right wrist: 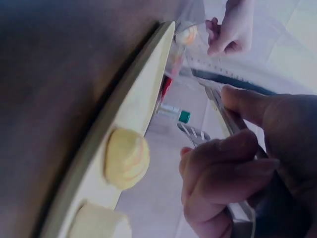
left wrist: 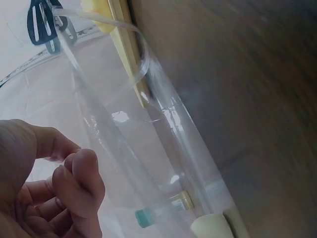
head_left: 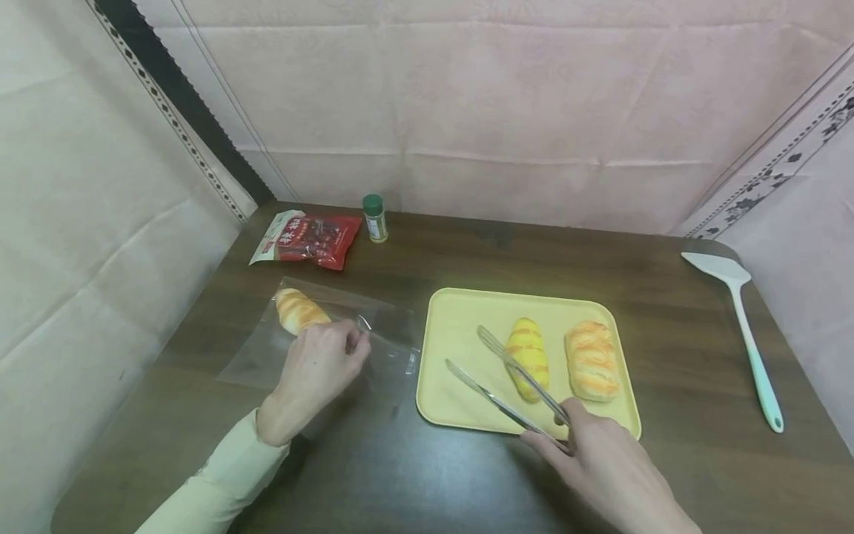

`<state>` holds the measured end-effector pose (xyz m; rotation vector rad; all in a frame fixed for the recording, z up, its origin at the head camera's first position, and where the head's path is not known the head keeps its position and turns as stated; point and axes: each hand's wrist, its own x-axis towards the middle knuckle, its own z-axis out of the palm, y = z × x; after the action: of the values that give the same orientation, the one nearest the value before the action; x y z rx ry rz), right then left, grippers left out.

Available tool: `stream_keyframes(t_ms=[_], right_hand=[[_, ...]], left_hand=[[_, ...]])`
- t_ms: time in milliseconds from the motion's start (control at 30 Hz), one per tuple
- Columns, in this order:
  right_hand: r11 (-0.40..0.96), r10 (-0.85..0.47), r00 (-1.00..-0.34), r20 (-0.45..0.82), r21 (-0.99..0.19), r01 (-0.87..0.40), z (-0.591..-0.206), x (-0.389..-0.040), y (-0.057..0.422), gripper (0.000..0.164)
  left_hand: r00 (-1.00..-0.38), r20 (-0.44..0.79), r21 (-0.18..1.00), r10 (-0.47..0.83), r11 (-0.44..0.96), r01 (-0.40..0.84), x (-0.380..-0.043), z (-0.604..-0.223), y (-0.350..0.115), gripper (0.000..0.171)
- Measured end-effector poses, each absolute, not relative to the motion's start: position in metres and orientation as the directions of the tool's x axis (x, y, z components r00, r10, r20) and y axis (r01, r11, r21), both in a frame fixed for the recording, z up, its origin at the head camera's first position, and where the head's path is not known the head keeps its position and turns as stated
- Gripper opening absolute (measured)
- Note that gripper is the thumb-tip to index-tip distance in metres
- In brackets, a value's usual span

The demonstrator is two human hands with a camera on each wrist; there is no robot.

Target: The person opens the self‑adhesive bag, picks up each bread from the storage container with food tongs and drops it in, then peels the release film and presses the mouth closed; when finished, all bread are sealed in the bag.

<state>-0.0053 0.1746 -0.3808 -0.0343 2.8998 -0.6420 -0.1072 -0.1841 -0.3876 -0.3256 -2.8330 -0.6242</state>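
My left hand (head_left: 320, 363) pinches the edge of a clear plastic bag (head_left: 253, 362), and its mouth gapes wide in the left wrist view. A browned bread roll (head_left: 296, 310) lies inside the bag, partly behind that hand. My right hand (head_left: 610, 463) grips metal tongs (head_left: 492, 399), their two arms spread apart over a pale yellow tray (head_left: 457, 319). On the tray lie a yellow striped bread roll (head_left: 527, 345), which one tong arm overlaps in the head view, and a golden ridged loaf (head_left: 592, 360) to its right.
At the back left of the dark table (head_left: 640, 267) are a red and white food packet (head_left: 310, 239) and a small green-capped jar (head_left: 375, 219). A light green spatula (head_left: 747, 334) lies at the right edge. Cloth-covered walls (head_left: 494, 96) stand around the table.
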Motion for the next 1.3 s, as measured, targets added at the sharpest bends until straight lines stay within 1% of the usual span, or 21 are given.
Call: stream_keyframes(t_ms=[167,367,567,700,833,1067,1300], right_hand=[[0.917,0.018,-0.989,-0.146,-0.391,0.075,-0.394,0.013,0.195,0.051],[0.907,0.094,-0.988,-0.119,-0.399,0.134,-0.409,0.028,0.21,0.055],[0.887,0.167,-0.974,-0.153,-0.407,0.216,-0.415,0.034,0.216,0.056],[0.878,0.202,-0.955,-0.218,-0.392,0.275,-0.416,0.034,0.216,0.062],[0.87,0.223,-0.933,-0.284,-0.373,0.322,-0.418,0.032,0.215,0.067],[0.869,0.22,-0.933,-0.284,-0.378,0.32,-0.422,0.028,0.215,0.063],[0.862,0.208,-0.921,-0.33,-0.384,0.332,-0.426,0.023,0.215,0.062]], left_hand=[[-0.952,0.255,0.382,0.168,0.887,0.259,-0.107,-0.386,-0.184,0.026],[-0.95,0.262,0.377,0.169,0.888,0.262,-0.106,-0.386,-0.183,0.029],[-0.948,0.271,0.379,0.168,0.887,0.265,-0.106,-0.385,-0.182,0.029],[-0.947,0.27,0.382,0.172,0.884,0.27,-0.105,-0.385,-0.181,0.029],[-0.95,0.259,0.388,0.174,0.882,0.267,-0.104,-0.385,-0.181,0.028],[-0.959,0.23,0.4,0.165,0.882,0.248,-0.103,-0.383,-0.18,0.025],[-0.959,0.225,0.4,0.17,0.882,0.25,-0.103,-0.383,-0.179,0.025]])
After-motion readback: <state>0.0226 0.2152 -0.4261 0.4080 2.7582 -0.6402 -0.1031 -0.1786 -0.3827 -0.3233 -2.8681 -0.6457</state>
